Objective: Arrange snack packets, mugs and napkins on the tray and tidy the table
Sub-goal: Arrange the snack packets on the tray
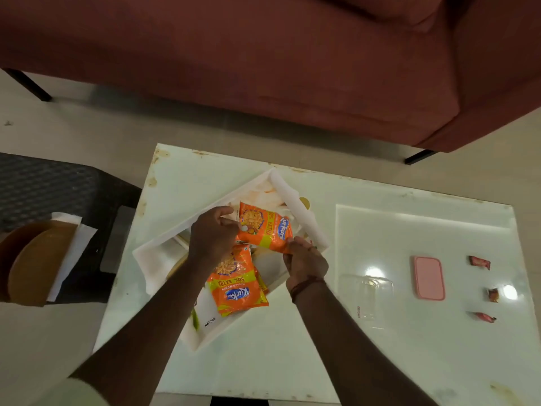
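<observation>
A white tray (301, 212) lies turned like a diamond on the glossy white table (292, 356). I hold an orange snack packet (265, 230) over the tray with both hands: my left hand (212, 234) pinches its left edge, my right hand (306, 260) grips its lower right corner. More orange packets (238, 285) lie stacked in the tray below it. White napkins (266, 191) show in the tray's far corner. No mug can be made out.
On the table's right side lie a pink lid (429, 277), a clear plastic box (366, 297) and three small wrapped sweets (479, 262). To the left, a dark stool (44, 183) holds brown plates (35, 259) and napkins. A maroon sofa (263, 54) stands beyond the table.
</observation>
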Motion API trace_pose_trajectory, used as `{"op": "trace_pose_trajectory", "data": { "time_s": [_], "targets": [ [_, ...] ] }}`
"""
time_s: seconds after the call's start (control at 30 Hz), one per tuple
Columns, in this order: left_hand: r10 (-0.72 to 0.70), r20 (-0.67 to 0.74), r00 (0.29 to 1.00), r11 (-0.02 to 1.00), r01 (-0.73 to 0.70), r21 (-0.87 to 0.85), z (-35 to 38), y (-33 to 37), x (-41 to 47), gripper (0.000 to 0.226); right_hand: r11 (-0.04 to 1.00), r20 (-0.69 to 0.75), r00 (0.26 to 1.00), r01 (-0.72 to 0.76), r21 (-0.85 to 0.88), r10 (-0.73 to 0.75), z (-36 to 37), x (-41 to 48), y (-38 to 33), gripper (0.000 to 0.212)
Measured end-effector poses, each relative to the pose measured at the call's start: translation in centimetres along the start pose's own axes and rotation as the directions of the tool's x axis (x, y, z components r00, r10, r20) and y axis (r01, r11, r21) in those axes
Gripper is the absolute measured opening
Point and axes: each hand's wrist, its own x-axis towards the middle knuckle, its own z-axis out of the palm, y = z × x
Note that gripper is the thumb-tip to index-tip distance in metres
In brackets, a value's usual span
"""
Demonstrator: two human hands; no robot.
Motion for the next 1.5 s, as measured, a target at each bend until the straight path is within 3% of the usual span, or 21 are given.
{"op": "trace_pose_trajectory", "data": {
  "time_s": [0.13, 0.23, 0.33, 0.37, 0.5, 0.63, 0.7, 0.73, 0.77, 0.83, 0.9, 0.93, 1.0, 1.1, 1.2, 1.3, 1.4, 1.5],
  "targets": [
    [-0.056, -0.097, 0.994, 0.96, 0.027, -0.278, -0.4, 0.1, -1.4, 0.026, 0.996, 0.086, 0.993, 0.083, 0.043, -0.086, 1.9, -0.3, -4.1, 0.018],
    [-0.093, -0.122, 0.988, 0.895, 0.029, -0.445, -0.1, 0.4, -1.6, 0.024, 0.999, 0.276, 0.961, 0.025, -0.03, -0.016, 3.8, -0.5, -7.8, 0.02],
    [-0.021, -0.102, 0.995, 0.902, -0.025, -0.43, -0.4, 0.2, -1.4, 0.031, 0.979, 0.384, 0.9, -0.192, -0.071, 0.205, 4.5, -0.2, -10.5, 0.009],
    [0.005, -0.101, 0.995, 0.9, -0.048, -0.433, -0.6, 0.0, -1.4, 0.031, 0.965, 0.396, 0.88, -0.236, -0.112, 0.261, 4.4, -0.1, -10.9, 0.015],
    [0.101, -0.147, 0.984, 0.915, -0.15, -0.374, -0.9, -0.9, -1.4, 0.031, 0.916, 0.448, 0.819, -0.215, -0.339, 0.358, 3.8, 0.5, -10.4, 0.02],
    [0.139, -0.19, 0.972, 0.935, -0.192, -0.297, -0.8, -1.7, -1.3, 0.032, 0.931, 0.456, 0.821, -0.233, -0.282, 0.344, 4.2, 1.0, -9.1, 0.008],
    [0.125, -0.227, 0.966, 0.943, -0.187, -0.275, -0.5, -2.3, -1.3, 0.03, 0.95, 0.487, 0.836, -0.115, -0.291, 0.251, 4.5, 1.5, -9.0, 0.007],
    [0.118, -0.249, 0.961, 0.944, -0.187, -0.272, -0.3, -2.6, -1.3, 0.028, 0.946, 0.512, 0.844, 0.017, -0.324, 0.16, 4.6, 1.7, -9.1, 0.01],
    [0.112, -0.268, 0.957, 0.944, -0.187, -0.272, -0.1, -3.0, -1.3, 0.025, 0.906, 0.541, 0.84, 0.194, -0.376, 0.044, 4.8, 2.0, -9.3, 0.013],
    [0.089, -0.27, 0.959, 0.952, -0.162, -0.261, 0.6, -3.3, -1.1, 0.022, 0.659, 0.622, 0.762, 0.564, -0.498, -0.182, 5.2, 2.9, -10.1, 0.02],
    [0.056, -0.238, 0.97, 0.963, -0.115, -0.242, 1.4, -2.9, -0.9, 0.02, 0.402, 0.71, 0.64, 0.757, -0.516, -0.294, 5.9, 3.7, -10.8, 0.021],
    [0.049, -0.228, 0.972, 0.97, -0.101, -0.221, 1.9, -2.7, -0.6, 0.019, 0.358, 0.729, 0.604, 0.79, -0.497, -0.322, 6.3, 3.9, -11.2, 0.024],
    [0.057, -0.198, 0.979, 0.984, -0.088, -0.155, 2.7, -2.1, -0.1, 0.019, 0.365, 0.709, 0.592, 0.802, -0.473, -0.382, 6.9, 4.5, -11.7, 0.036],
    [0.03, -0.089, 0.996, 0.993, -0.04, -0.108, 3.6, -1.1, 0.7, 0.016, 0.379, 0.693, 0.603, 0.794, -0.475, -0.394, 7.5, 5.5, -11.9, 0.034],
    [-0.009, -0.089, 0.996, 0.996, 0.0, -0.093, 4.8, -0.1, 1.5, 0.012, 0.381, 0.613, 0.693, 0.72, -0.58, -0.379, 7.4, 6.4, -11.1, 0.034],
    [-0.077, -0.129, 0.989, 0.993, 0.064, -0.102, 6.1, 0.9, 2.6, 0.008, 0.306, 0.43, 0.752, 0.618, -0.724, -0.5, 6.4, 6.7, -9.5, 0.037],
    [-0.064, -0.118, 0.991, 0.991, 0.049, -0.127, 7.1, 1.5, 3.5, 0.016, 0.193, 0.435, 0.663, 0.656, -0.73, -0.609, 5.0, 5.9, -6.7, 0.042],
    [0.033, -0.099, 0.995, 0.997, -0.039, -0.065, 7.9, 1.9, 4.3, 0.022, -0.206, 0.611, 0.461, 0.664, -0.719, -0.644, 4.0, 5.5, -4.2, 0.043]
  ]
}}
